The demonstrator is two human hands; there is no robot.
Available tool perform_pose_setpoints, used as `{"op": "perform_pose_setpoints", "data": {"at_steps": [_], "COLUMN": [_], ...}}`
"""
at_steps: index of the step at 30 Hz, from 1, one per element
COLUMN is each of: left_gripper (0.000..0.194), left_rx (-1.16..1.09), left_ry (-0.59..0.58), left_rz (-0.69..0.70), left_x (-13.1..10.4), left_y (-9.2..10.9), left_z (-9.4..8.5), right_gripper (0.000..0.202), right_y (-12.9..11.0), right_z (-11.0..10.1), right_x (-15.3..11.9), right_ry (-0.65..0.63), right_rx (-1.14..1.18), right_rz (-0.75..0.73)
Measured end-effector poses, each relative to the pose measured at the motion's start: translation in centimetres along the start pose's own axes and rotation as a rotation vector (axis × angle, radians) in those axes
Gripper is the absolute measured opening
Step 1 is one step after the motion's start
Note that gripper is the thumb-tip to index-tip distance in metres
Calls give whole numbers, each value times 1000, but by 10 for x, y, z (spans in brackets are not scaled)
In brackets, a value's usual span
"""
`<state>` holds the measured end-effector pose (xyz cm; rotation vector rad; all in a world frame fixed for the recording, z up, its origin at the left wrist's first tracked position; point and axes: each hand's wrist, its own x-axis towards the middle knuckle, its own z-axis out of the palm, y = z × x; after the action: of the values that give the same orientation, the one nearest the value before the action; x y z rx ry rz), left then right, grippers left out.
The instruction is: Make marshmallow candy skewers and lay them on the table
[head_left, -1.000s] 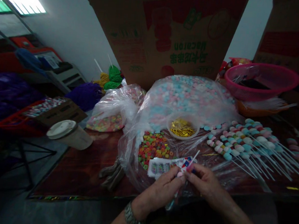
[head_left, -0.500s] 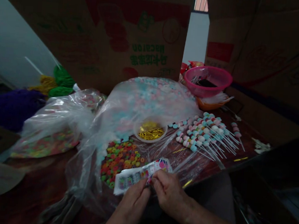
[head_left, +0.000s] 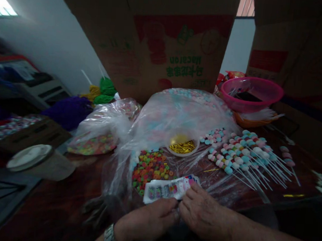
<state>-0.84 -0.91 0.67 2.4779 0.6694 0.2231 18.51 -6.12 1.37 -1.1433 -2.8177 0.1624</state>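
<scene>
My left hand [head_left: 153,218], with a metal-banded watch [head_left: 110,238] on its wrist, is closed, its fingertips meeting those of my right hand [head_left: 202,211]. My right hand is closed too, its knuckles overlapping the near right end of a stack of printed plastic packets [head_left: 166,189]. What the fingers pinch is hidden. A small pale-blue bit shows below my left hand. Behind the packets lie loose colourful candy rings [head_left: 151,168]. A clear tub [head_left: 194,151] of gold twist ties [head_left: 182,147] stands beyond. Several marshmallow skewers [head_left: 244,153] lie piled to the right.
A large clear bag of pastel marshmallows [head_left: 190,108] fills the back, before a cardboard box [head_left: 167,43]. At left are a bag of candy rings [head_left: 95,141] and a lidded cup [head_left: 43,161]. A pink basin [head_left: 252,94] stands back right.
The view has swung left, so things appear further right, and the cup has come fully into view. My left hand has turned more level, and my hands have drawn closer together.
</scene>
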Motion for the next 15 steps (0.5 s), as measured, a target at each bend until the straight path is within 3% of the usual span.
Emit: {"op": "perform_pose_setpoints", "data": {"at_steps": [4,6,8,10,12,15], "left_gripper": [8,3,3,6,10,20], "left_rx": [378,492,523,539,475,92], "left_ry": [-174,-190,-122,3,172,417], "left_rz": [136,272,348,336,216,-103], "left_x": [-1,-4,-8,-12,-15,-15], "left_y": [13,18,19,16,11,1], "left_z": [-8,-10,-9,-8,-7,-4], "right_gripper": [13,17,18,22,28,31], "right_y": [-10,-19,-21,-9,22,88], "right_z": [22,34,40,33,15,-15], "right_x": [7,12,15,20,29,61], "right_ry": [-264,-375,-438,-447,-376,-91], "right_rx": [789,1033,1066,1047,945,616], "right_rz": [438,549,548,527,509,574]}}
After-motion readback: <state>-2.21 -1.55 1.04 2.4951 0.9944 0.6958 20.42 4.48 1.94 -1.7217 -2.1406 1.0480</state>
